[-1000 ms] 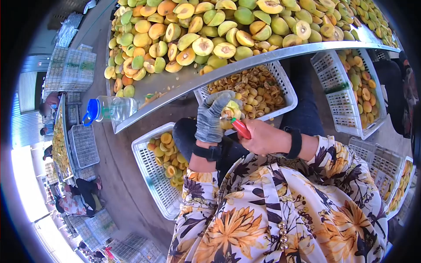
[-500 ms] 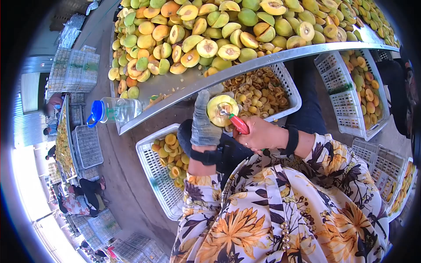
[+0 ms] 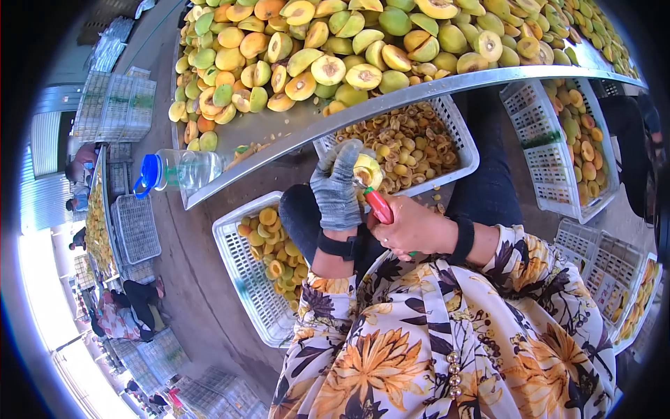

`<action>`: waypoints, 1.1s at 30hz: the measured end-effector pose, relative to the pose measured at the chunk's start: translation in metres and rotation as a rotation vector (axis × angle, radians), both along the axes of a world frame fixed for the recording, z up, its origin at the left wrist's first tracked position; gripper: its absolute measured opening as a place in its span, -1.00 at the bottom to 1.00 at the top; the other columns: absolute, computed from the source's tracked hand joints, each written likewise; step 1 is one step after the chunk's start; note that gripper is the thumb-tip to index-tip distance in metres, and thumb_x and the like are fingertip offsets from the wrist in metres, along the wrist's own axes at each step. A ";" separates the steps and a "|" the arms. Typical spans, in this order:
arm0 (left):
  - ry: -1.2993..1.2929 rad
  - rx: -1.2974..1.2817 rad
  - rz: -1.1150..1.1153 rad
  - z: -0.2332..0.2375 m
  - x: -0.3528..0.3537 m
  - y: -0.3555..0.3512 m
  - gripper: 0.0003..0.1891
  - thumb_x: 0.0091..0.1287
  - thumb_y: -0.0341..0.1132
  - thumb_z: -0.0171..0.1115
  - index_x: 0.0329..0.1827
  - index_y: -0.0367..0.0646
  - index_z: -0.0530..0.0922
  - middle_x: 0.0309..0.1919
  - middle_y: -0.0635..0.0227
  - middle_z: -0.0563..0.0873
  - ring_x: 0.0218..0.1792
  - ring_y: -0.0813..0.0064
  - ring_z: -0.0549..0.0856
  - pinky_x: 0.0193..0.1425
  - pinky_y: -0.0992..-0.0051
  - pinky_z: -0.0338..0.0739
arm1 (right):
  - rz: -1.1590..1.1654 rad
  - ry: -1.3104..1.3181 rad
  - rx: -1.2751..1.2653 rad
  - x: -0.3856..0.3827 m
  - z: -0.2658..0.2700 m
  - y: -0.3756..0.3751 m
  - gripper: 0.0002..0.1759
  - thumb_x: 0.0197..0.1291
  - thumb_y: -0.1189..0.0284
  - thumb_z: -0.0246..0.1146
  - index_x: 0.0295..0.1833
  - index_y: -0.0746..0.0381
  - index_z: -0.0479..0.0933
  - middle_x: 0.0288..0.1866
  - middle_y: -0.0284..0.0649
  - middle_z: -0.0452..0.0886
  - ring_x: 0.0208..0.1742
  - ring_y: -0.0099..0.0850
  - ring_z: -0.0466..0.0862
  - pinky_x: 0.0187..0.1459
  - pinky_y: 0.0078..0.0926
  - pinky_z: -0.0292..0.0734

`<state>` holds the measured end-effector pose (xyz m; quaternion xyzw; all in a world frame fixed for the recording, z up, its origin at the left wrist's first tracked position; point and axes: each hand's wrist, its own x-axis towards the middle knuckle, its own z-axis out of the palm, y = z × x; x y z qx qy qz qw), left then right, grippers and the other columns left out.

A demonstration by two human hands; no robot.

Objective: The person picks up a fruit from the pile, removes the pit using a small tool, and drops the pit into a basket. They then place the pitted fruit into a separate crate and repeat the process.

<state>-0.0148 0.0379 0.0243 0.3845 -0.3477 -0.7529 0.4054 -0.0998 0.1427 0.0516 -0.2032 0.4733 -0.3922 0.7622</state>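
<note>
My left hand (image 3: 338, 185), in a grey knit glove, is closed around a yellow-green stone-fruit half (image 3: 368, 170). Bare, my right hand (image 3: 422, 227) grips a pitting tool (image 3: 379, 207) by its red handle, with its tip at the fruit and hidden from sight. Both hands are above my lap, near the metal edge of the sorting table (image 3: 307, 143). Just beyond them, a white crate (image 3: 469, 150) holds brownish pit pieces and small yellow fruit pieces. Another white crate (image 3: 241, 283), left of my knee, contains hollowed fruit halves.
Whole and halved fruit (image 3: 328, 70) lies heaped on the table. A water bottle with a blue lid (image 3: 181, 171) lies at its left corner. More fruit crates (image 3: 541, 150) stand at the right. Other people (image 3: 132, 307) and stacked crates (image 3: 115, 108) are at far left.
My left hand has turned, bringing the back of its gloved fingers into view and tilting the fruit's cut face away. The tool stays at the fruit; my right hand has shifted slightly.
</note>
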 end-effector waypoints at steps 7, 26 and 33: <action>0.097 0.183 -0.181 -0.003 0.012 -0.003 -0.75 0.12 -0.33 0.33 -0.22 -0.31 0.57 -0.41 0.23 0.67 -0.44 0.45 0.66 -0.40 0.52 0.60 | 0.079 0.424 -0.244 0.002 -0.008 0.000 -0.89 0.06 0.60 0.06 -0.26 0.29 0.33 -0.65 -0.36 0.33 -0.79 -0.59 0.34 -0.79 -0.60 0.24; 0.213 0.276 -0.107 -0.013 0.005 -0.008 -0.79 0.18 -0.30 0.25 -0.26 -0.27 0.55 -0.42 0.26 0.65 -0.46 0.40 0.66 -0.39 0.46 0.62 | -0.086 -0.082 0.108 0.016 0.005 0.000 -0.84 0.06 0.58 0.10 -0.22 0.32 0.30 -0.66 -0.33 0.31 -0.79 -0.61 0.29 -0.79 -0.62 0.24; 0.134 0.144 -0.064 -0.019 0.005 -0.010 -0.67 0.19 -0.17 0.22 -0.16 -0.27 0.50 -0.39 0.16 0.64 -0.44 0.33 0.67 -0.45 0.37 0.63 | 0.132 0.722 -0.303 -0.004 -0.025 -0.010 -0.84 -0.02 0.52 0.18 -0.30 0.35 0.42 -0.57 -0.14 0.49 -0.63 -0.41 0.50 -0.54 -0.48 0.39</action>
